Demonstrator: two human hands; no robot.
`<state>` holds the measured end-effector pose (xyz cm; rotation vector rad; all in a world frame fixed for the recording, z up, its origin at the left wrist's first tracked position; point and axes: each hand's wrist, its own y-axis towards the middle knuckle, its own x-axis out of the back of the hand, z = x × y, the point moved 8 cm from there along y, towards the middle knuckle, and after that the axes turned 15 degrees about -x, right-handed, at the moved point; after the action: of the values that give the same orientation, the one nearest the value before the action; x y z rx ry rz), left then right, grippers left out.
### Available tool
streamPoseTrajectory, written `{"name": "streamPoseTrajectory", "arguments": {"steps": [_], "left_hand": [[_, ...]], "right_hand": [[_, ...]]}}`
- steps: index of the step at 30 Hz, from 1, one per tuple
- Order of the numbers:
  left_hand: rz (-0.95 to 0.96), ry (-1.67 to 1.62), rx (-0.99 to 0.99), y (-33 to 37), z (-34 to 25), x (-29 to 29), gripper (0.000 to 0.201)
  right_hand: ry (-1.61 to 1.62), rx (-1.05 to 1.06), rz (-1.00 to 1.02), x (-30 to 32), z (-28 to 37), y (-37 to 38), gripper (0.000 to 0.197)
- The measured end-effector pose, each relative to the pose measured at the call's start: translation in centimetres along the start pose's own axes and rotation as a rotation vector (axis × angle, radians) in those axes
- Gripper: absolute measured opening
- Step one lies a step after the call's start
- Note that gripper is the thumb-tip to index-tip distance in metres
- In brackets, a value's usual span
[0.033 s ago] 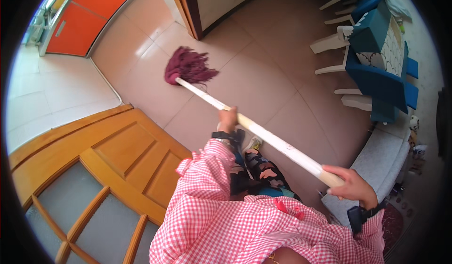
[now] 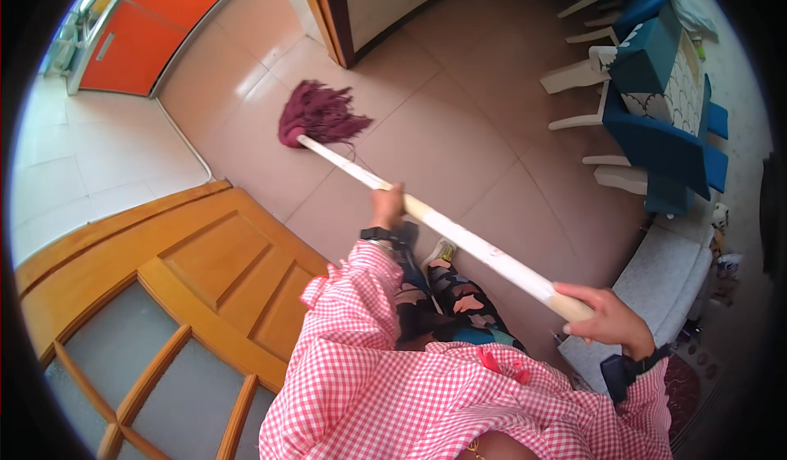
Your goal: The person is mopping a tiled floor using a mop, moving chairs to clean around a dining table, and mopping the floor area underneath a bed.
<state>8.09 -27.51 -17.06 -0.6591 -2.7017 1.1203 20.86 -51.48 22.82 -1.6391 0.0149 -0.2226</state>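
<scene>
Nearest to you, your right hand [image 2: 613, 321] is closed around the upper end of the handle [image 2: 492, 257], its fingers wrapped over the tan part. That handle looks stiff, straight and fairly light; it seems smooth enough to twist in a damp palm, so its end calls for a firm hold. Farther along, your left hand [image 2: 387, 207] is curled round the handle beside another tan stretch, well short of the mop head [image 2: 324, 114]; its fingertips are mostly hidden. Two grips spaced this widely should give good leverage, one steadying, one guiding. Beyond them, the maroon mop head lies on the tiled floor [image 2: 426, 152], strands fanned out to the right, near the door frame [image 2: 326, 17]. Those strands look soft, limp and hardly fragile; soaked, they would drag more heavily, but you cannot tell whether they are wet.
</scene>
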Motion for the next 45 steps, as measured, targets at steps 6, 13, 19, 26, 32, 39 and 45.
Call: {"name": "streamPoseTrajectory", "arguments": {"steps": [6,13,19,26,32,39,45], "left_hand": [[-0.194,-0.251,0.034,1.5,-2.4,7.7,0.029],[-0.297,-0.481,0.028,-4.3,2.3,8.5,0.030],[-0.217,-0.568,0.039,-10.4,8.7,4.3,0.040],[-0.203,-0.585,0.201,-18.0,15.7,-7.2,0.038],[0.030,-0.418,0.315,-24.9,20.7,-18.7,0.041],[0.264,-0.108,0.379,-32.7,26.4,-29.5,0.037],[0.467,0.083,0.368,-38.3,26.3,-35.7,0.032]], "right_hand": [[-0.332,0.221,-0.052,-3.6,7.0,2.0,0.060],[-0.655,0.396,-0.126,-3.7,6.1,-0.4,0.056],[-0.747,0.345,-0.174,-2.0,-0.2,-2.5,0.054],[-0.774,0.430,-0.456,3.2,-12.8,-4.6,0.045],[-0.498,0.340,-0.591,6.0,-28.4,-5.2,0.047],[-0.135,0.157,-0.673,5.4,-41.8,-9.0,0.046],[0.137,0.107,-0.831,1.9,-45.2,-12.8,0.044]]}}
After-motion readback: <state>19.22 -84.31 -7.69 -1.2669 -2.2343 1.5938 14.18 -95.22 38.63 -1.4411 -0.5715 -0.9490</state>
